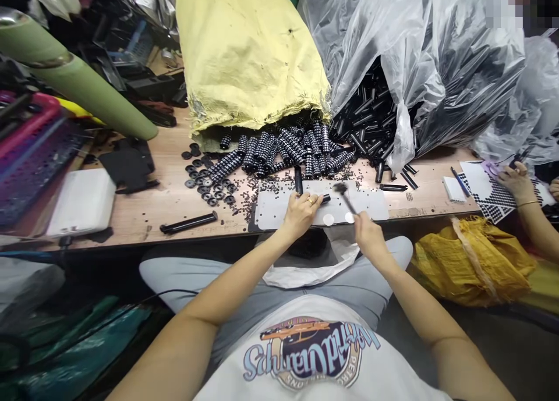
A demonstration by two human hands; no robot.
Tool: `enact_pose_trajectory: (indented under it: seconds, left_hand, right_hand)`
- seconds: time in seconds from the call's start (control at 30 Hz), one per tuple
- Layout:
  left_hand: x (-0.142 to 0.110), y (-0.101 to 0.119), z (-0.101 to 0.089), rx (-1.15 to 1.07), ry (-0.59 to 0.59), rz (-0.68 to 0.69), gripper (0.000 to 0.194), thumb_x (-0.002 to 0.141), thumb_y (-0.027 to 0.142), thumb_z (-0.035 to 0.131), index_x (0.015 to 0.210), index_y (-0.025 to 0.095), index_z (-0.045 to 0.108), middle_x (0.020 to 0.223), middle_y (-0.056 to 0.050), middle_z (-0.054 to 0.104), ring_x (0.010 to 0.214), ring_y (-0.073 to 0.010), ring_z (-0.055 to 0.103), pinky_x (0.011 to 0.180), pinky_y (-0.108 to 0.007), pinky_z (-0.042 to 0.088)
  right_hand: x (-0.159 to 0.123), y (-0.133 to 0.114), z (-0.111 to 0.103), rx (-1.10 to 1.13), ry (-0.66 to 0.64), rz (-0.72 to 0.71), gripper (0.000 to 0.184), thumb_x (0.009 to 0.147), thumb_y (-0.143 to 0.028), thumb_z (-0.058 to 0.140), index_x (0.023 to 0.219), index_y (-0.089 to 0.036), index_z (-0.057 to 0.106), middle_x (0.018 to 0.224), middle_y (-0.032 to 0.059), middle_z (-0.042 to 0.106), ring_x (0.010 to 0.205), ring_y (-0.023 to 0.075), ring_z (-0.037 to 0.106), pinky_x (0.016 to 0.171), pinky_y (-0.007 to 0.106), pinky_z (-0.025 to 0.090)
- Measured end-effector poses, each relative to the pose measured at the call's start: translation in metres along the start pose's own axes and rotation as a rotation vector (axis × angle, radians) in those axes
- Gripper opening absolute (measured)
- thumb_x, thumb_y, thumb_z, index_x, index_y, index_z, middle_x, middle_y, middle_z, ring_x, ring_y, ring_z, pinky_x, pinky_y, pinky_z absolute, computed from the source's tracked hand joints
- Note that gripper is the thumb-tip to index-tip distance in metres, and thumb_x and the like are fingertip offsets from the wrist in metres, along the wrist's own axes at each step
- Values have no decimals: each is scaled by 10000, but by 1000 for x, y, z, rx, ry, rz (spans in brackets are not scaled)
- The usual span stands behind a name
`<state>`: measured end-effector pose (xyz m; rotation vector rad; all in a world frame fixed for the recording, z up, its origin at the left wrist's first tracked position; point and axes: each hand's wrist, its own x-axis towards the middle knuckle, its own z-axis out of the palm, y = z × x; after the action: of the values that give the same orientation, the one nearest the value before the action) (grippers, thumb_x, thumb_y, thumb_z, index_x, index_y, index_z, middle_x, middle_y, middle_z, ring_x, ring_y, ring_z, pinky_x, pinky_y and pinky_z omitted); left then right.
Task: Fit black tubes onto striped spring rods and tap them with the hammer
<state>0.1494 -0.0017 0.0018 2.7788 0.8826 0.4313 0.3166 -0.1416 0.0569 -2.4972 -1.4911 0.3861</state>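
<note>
My left hand (302,212), with a gold ring on one finger, is closed around a short black tube (325,199) low over a white plate (273,203) on the bench. Another black cylinder (298,180) sticks up just beyond those fingers; whether they touch it I cannot tell. In my right hand (369,235) is a small hammer (345,196), gripped by its handle, its dark head blurred and raised near the tube. Small black bits lie scattered over the plate and around it. Round black caps (205,183) are spread to the left.
Ribbed black rollers (271,151) spill from a yellow sack (253,52) behind the plate. Black tubes (371,110) fill clear plastic bags at the back right. A long black tube (188,222) lies at left. Another person's hand (517,183) works over a dotted sheet (489,191) at right.
</note>
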Motion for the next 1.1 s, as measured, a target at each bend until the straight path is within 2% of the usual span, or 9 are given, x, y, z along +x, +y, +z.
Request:
enact_pose_trajectory:
  seconds: [0.1, 0.27, 0.43, 0.57, 0.7, 0.83, 0.93, 1.0, 1.1]
  left_hand:
    - [-1, 10, 5, 15, -16, -2, 445, 970, 174, 278, 1356, 137, 497, 1296, -171, 584, 1212, -275, 509, 1052, -501, 305]
    - [-2, 32, 15, 22, -10, 27, 623, 935, 365, 394, 1423, -20, 352, 1495, -244, 339, 1428, -327, 248, 1171, -493, 158]
    - [4, 28, 17, -43, -6, 42, 550, 921, 257, 391, 1411, 8, 373, 1458, -232, 404, 1398, -307, 324, 1141, -469, 261]
    - [7, 33, 4, -114, -57, -69, 365, 907, 140, 396, 1220, 69, 570, 1131, -201, 632, 1109, -281, 572, 935, -424, 469]
    - [11, 40, -18, -204, -83, -101, 264, 928, 262, 448, 1026, 125, 651, 961, -154, 635, 956, -250, 575, 805, -344, 501]
    - [37, 7, -36, -121, 49, -544, 285, 889, 225, 459, 976, 44, 661, 1017, -245, 624, 1014, -334, 556, 778, -385, 479]
    - [44, -17, -42, -202, 54, -693, 184, 794, 130, 507, 790, 85, 685, 843, -195, 662, 902, -317, 607, 755, -364, 464]
    - [33, -17, -42, -445, 108, -663, 167, 774, 185, 550, 669, 133, 669, 699, -113, 650, 750, -246, 619, 690, -302, 448]
    - [5, 5, -38, -911, 88, -548, 227, 760, 312, 590, 611, 150, 647, 590, -33, 608, 566, -153, 553, 560, -233, 392]
  right_hand:
    - [-4, -14, -8, -48, -65, 8, 313, 1007, -376, 310, 893, -189, 533, 653, 37, 612, 566, 178, 575, 564, 249, 303]
    - [-10, -46, -20, 172, 103, -178, 433, 1014, -427, 163, 974, -202, 531, 718, 54, 638, 624, 191, 611, 601, 256, 379]
    - [-12, -68, 6, -54, -211, -256, 338, 1000, -410, 303, 1016, -196, 565, 795, 87, 683, 633, 214, 632, 601, 274, 375]
    - [-2, -49, 2, -97, -85, -161, 380, 1014, -400, 250, 1002, -186, 564, 732, 62, 663, 618, 204, 614, 573, 262, 317]
    - [24, -7, -15, -176, 61, 29, 398, 1012, -414, 258, 997, -166, 569, 763, 92, 665, 640, 217, 605, 585, 277, 312]
    - [50, 23, -11, -208, 99, 115, 336, 988, -376, 368, 1008, -129, 594, 937, 169, 668, 860, 278, 634, 723, 357, 424]
    - [55, 17, 1, -15, 205, -79, 311, 918, -369, 521, 1104, -127, 578, 1115, 183, 624, 1095, 298, 566, 919, 438, 436]
    - [52, 2, 9, 165, 238, -300, 568, 818, -450, 643, 1274, -150, 484, 1294, 181, 531, 1261, 305, 457, 1042, 480, 379]
    - [48, -26, 16, 321, 167, -553, 966, 680, -535, 739, 1447, -185, 269, 1483, 174, 331, 1411, 312, 275, 1137, 513, 282]
